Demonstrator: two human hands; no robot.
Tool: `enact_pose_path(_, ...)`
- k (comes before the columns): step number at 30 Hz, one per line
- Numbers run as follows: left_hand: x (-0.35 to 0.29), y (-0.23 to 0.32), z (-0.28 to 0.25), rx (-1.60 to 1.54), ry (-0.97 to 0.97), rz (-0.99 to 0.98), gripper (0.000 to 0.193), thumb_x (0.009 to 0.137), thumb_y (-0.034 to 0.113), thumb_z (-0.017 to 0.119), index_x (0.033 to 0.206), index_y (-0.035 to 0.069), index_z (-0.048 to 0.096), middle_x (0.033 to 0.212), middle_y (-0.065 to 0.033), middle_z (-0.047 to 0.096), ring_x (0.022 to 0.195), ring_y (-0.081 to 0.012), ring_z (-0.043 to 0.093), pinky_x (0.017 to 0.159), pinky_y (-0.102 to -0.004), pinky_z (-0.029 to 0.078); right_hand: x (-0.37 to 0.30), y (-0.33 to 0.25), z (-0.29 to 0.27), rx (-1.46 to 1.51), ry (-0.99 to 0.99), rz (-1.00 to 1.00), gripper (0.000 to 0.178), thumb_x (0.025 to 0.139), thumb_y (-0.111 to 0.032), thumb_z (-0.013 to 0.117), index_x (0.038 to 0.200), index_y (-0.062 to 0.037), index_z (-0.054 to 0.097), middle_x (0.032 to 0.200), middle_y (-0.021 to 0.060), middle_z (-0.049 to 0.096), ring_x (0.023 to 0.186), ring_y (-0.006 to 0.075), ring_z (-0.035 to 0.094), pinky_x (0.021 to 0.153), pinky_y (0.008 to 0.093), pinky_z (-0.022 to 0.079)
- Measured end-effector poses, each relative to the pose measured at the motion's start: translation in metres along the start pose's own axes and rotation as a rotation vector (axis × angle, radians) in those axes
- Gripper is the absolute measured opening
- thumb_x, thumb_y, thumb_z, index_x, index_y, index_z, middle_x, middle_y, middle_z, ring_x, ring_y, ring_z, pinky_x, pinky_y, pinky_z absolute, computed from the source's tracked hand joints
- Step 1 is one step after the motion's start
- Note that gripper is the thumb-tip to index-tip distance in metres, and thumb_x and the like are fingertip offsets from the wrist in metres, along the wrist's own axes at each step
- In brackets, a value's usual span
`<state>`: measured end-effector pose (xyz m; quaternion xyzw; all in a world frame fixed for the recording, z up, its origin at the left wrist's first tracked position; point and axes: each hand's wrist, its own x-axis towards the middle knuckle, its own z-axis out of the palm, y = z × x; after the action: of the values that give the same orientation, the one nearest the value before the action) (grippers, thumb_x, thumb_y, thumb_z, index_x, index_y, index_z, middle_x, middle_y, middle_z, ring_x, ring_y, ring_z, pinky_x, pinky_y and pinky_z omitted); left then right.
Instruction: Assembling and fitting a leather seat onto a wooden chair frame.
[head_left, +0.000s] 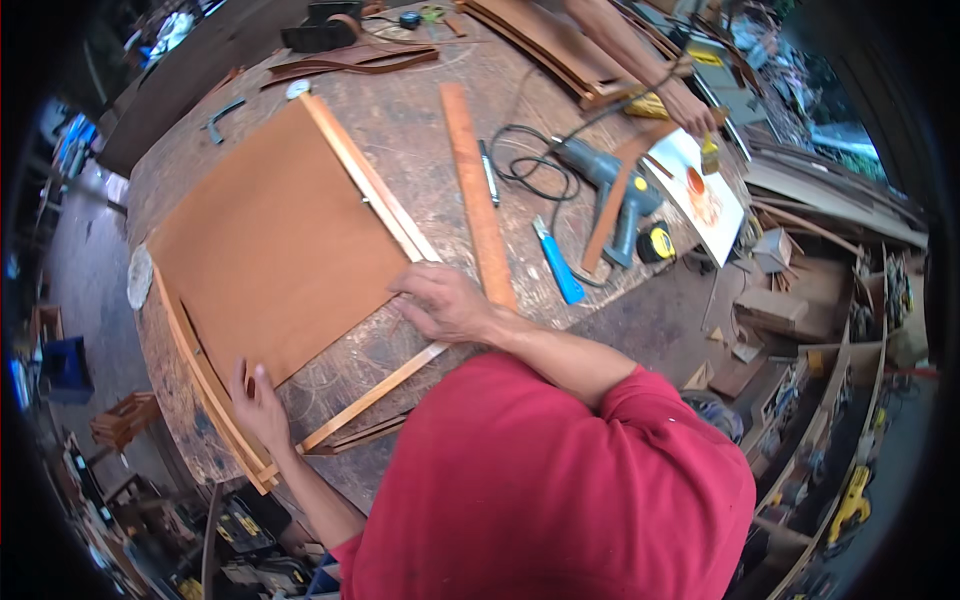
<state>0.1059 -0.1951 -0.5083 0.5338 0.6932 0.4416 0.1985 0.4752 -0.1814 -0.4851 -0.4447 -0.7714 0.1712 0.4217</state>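
Observation:
A flat brown panel (285,230) lies inside a light wooden frame (200,365) on a worn round-edged table (390,105). My left hand (260,408) is open at the panel's near left corner, fingers and thumb apart, beside the frame's left rail. At the near right corner, my right hand (447,302) has its fingers and thumb closed on the panel's edge. A near rail (372,394) of the frame crosses between my two hands, with a gap separating it from the panel.
Right of the frame lie a reddish wood strip (470,190), a blue-handled knife (558,262), a corded heat gun (610,185) and a tape measure (656,243). At the far right, another person's hand (688,108) holds a brush (710,155) over a stained white sheet (715,220).

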Motion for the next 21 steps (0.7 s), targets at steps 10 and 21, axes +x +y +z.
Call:
enact_pose_path(10, -0.132, 0.064, -0.027, -0.179, 0.499, 0.041, 0.015, 0.101, 0.007, 0.064, 0.097, -0.006, 0.070, 0.102, -0.0112, 0.074, 0.090, -0.0159, 0.067, 0.086, -0.0296, 0.053, -0.131, -0.006, -0.104, -0.103, 0.347, 0.478, 0.024, 0.090, -0.010, 0.075, 0.075, -0.0036, 0.057, 0.067, 0.0077, 0.059, 0.061, 0.0180, 0.055, 0.061, 0.0333, 0.046)
enact_pose_path(21, -0.356, 0.102, -0.039, -0.155, 1.021, -0.204, 0.021, 0.100, 0.005, 0.065, 0.117, -0.006, 0.060, 0.098, -0.0107, 0.067, 0.088, -0.0144, 0.066, 0.081, -0.0267, 0.055, -0.189, -0.026, -0.124, 0.174, -0.420, 0.245, 0.020, 0.103, -0.014, 0.059, 0.087, -0.0015, 0.059, 0.070, 0.0123, 0.063, 0.064, 0.0271, 0.064, 0.063, 0.0381, 0.049)
